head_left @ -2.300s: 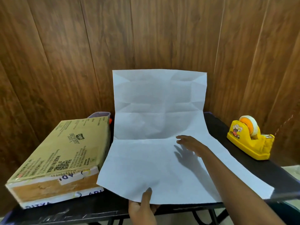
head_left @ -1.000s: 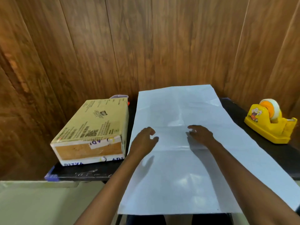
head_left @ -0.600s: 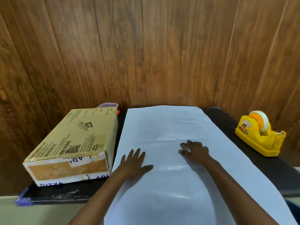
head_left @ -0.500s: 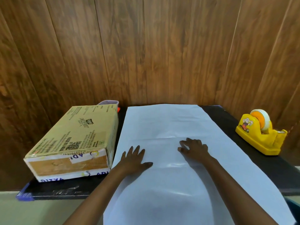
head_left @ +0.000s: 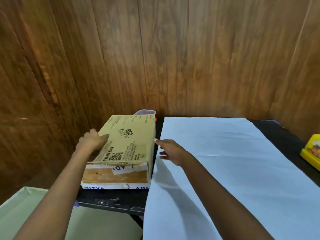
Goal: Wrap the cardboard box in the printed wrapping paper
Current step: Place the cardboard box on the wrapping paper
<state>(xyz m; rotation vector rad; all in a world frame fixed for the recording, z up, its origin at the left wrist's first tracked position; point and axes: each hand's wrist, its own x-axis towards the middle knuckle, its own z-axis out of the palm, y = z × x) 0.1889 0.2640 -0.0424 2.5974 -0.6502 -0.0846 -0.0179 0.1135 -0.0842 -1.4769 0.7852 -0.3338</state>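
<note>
Large white sheet of wrapping paper (head_left: 225,170), plain side up, flat on black table (head_left: 110,200), near end hanging past table front. Just left of sheet: flat brown cardboard box (head_left: 128,144), printed top, taped end toward me. My left hand (head_left: 91,142) grips box's left edge, thumb on top. My right hand (head_left: 170,150) spread, fingers straight, index tip at box's right edge; contact unclear. Yellow plastic tape dispenser (head_left: 311,153) far right, cut off by frame. Lilac plastic container (head_left: 145,112) behind box, against brown wood-panelled wall (head_left: 173,58).

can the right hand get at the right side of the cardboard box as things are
Probably yes: the right hand is beside the cardboard box, fingertips almost at its right side, nothing between them, only flat wrapping paper beneath.
</note>
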